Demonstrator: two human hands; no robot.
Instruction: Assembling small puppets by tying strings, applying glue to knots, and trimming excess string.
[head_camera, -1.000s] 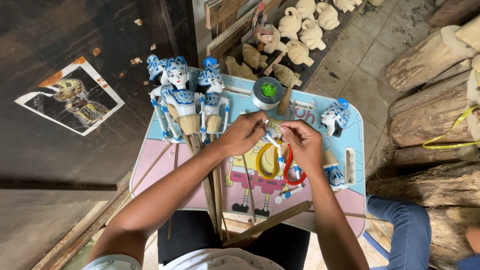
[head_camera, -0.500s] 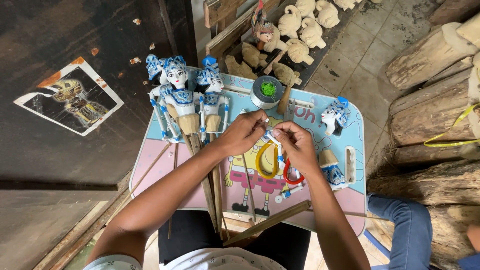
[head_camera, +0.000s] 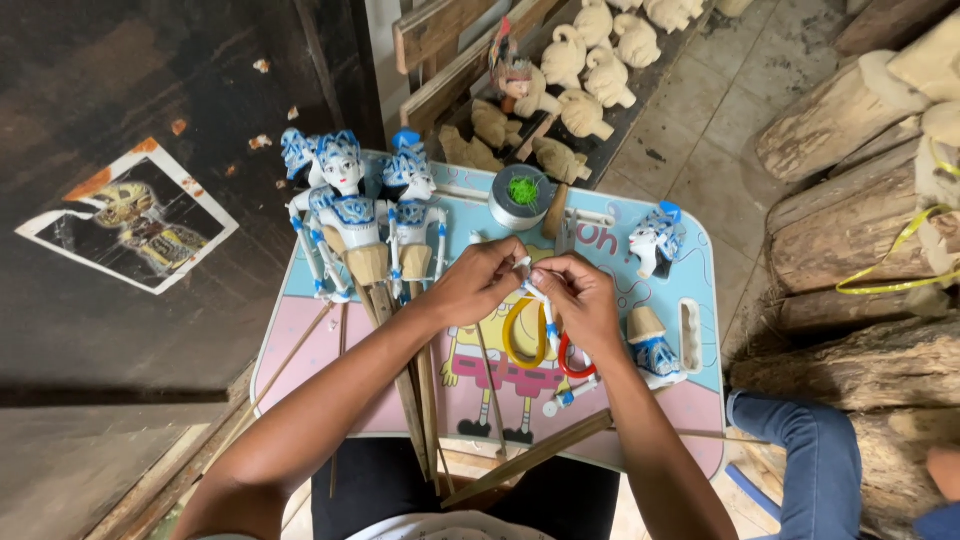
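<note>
Left hand (head_camera: 478, 285) and right hand (head_camera: 580, 300) meet over the middle of the small picture-printed table (head_camera: 300, 330), fingertips of both pinched on a slim white-and-blue puppet arm (head_camera: 545, 318). What exactly is gripped at its upper end seems too small to tell. Yellow and red scissor handles (head_camera: 540, 350) lie just beneath. Painted puppets (head_camera: 350, 215) rest at the table's left; a loose puppet head (head_camera: 655, 238) lies at right.
</note>
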